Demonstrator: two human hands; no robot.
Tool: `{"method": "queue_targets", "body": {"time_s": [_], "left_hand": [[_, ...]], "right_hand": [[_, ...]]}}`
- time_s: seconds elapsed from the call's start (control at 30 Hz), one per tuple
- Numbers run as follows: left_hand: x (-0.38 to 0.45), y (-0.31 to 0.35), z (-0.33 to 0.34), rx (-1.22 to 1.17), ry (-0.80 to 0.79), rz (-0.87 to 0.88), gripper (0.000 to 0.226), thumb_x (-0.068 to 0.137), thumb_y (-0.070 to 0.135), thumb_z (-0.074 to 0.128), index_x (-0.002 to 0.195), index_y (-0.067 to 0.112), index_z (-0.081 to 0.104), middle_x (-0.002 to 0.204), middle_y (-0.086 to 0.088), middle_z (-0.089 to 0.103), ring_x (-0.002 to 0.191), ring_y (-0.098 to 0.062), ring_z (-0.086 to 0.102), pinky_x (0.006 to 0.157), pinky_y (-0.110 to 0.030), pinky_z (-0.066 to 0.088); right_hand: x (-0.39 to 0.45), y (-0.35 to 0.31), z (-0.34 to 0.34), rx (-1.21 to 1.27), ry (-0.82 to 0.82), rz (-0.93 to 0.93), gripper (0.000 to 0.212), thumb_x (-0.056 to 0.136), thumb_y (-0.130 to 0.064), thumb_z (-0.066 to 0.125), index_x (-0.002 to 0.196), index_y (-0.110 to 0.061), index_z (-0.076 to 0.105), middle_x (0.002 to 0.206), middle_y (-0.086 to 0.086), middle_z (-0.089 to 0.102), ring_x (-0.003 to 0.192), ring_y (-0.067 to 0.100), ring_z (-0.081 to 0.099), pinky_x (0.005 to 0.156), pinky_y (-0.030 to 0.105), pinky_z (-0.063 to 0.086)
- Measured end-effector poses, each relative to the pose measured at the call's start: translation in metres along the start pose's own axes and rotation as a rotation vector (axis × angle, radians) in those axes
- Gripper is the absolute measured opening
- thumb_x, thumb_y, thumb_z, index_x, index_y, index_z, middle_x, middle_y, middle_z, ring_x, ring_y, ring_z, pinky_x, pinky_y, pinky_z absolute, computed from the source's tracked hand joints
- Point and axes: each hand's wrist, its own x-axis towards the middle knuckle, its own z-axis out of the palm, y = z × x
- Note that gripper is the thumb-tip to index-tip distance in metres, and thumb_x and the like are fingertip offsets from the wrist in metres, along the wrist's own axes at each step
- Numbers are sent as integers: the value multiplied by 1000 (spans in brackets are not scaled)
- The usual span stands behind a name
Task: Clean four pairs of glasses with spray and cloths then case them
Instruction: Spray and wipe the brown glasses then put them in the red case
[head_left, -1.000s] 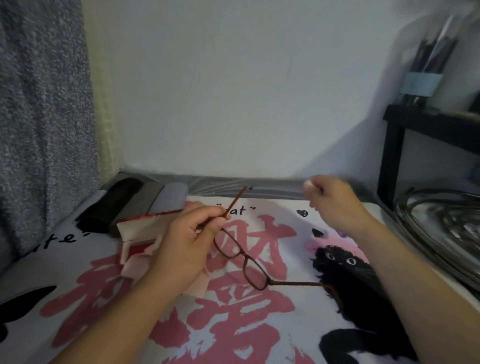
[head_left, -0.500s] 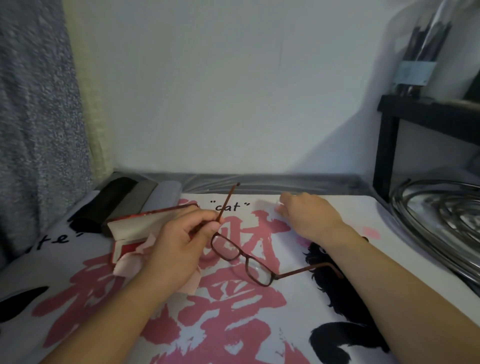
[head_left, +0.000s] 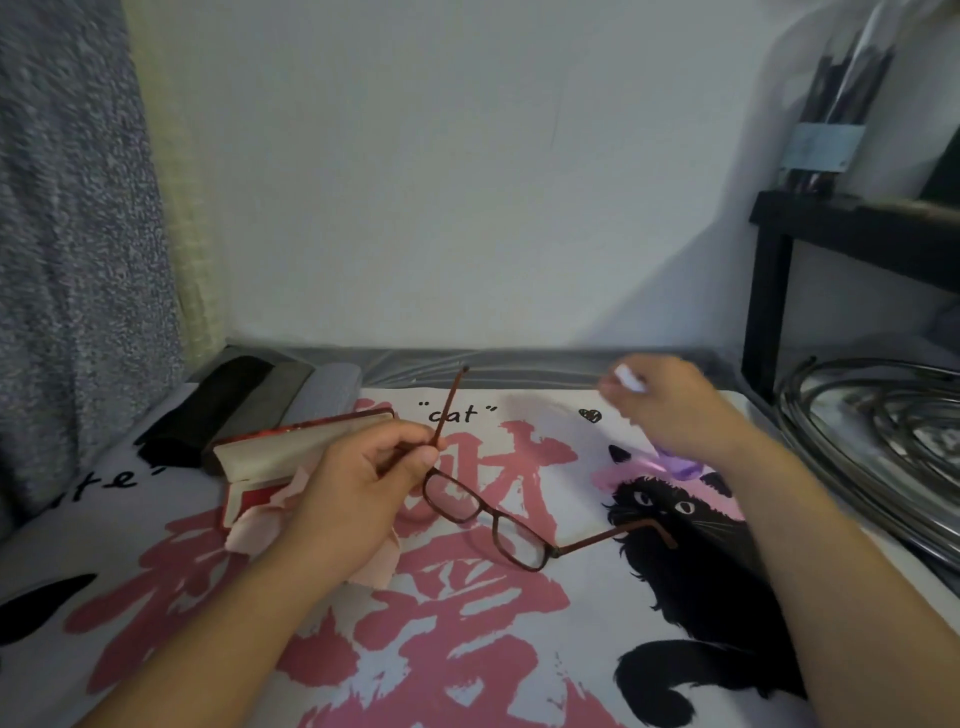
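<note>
Glasses (head_left: 483, 514) pinched by one arm in left hand (head_left: 358, 493) | right hand (head_left: 670, 410) blurred, small white object (head_left: 628, 376) gripped, probably spray | step: spraying | next: lenses to be aimed at

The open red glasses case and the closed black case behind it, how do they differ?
The open red glasses case shows its pale lining; the closed black case shows only dark outside. The red one lies near the left hand, the black one farther back. Both rest on the printed cloth.
</note>
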Motion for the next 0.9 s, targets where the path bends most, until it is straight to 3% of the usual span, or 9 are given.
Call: {"method": "queue_targets", "body": {"time_s": [0.07,0.13,0.2,0.3,0.43,0.6,0.73,0.9], "left_hand": [[0,1,0,-36,-5,-58,20,92,4,67,95,22,75,94,8,76,89,-8,71,79,-19,56],[1,2,-2,-43,-49,-106,19,91,2,69,96,20,74,97,6,77,93,-10,72,83,-23,57],[0,3,-5,-52,-97,-118,21,89,-2,70,93,18,74,98,1,77,94,-14,72,84,-25,57],[-1,5,-6,-25,-111,-92,21,88,-3,70,91,17,75,96,1,77,92,-12,72,83,-23,57],[0,8,-7,-82,8,-26,26,89,-6,67,91,19,75,97,2,78,93,-13,73,81,-18,56],[2,9,-12,-140,211,42,45,93,0,65,85,43,76,97,11,77,94,-4,72,79,-13,54],[4,14,-17,-119,422,126,35,95,0,63,95,34,69,87,23,73,86,5,67,79,-9,50],[6,14,-18,-78,518,163,31,96,2,62,98,32,65,86,24,71,85,7,66,80,-9,50]], "right_hand": [[-7,-9,-11,403,110,-49,25,103,-30,55,99,-10,71,87,14,70,72,18,61,75,36,52],[-10,-16,-8,811,64,-111,31,102,-29,49,109,-7,71,87,7,67,81,19,63,82,35,55],[-11,-20,8,967,-14,-130,35,96,-31,51,113,-7,69,88,5,68,84,21,65,81,31,55],[-11,-24,35,984,-62,-116,27,97,-22,55,115,-6,68,97,11,75,94,28,73,85,33,57],[-12,-25,50,1040,-21,-110,16,104,-15,49,109,-3,60,112,16,75,106,32,72,94,41,58],[-14,-27,56,1067,103,-59,12,101,-15,55,98,-6,64,102,10,75,100,25,71,90,43,59],[-16,-29,56,1056,106,-6,20,104,-21,54,105,-13,72,99,11,73,88,26,68,84,41,57],[-21,-31,61,984,47,3,21,106,-22,49,114,-16,67,102,10,76,86,23,70,77,36,60]]}}
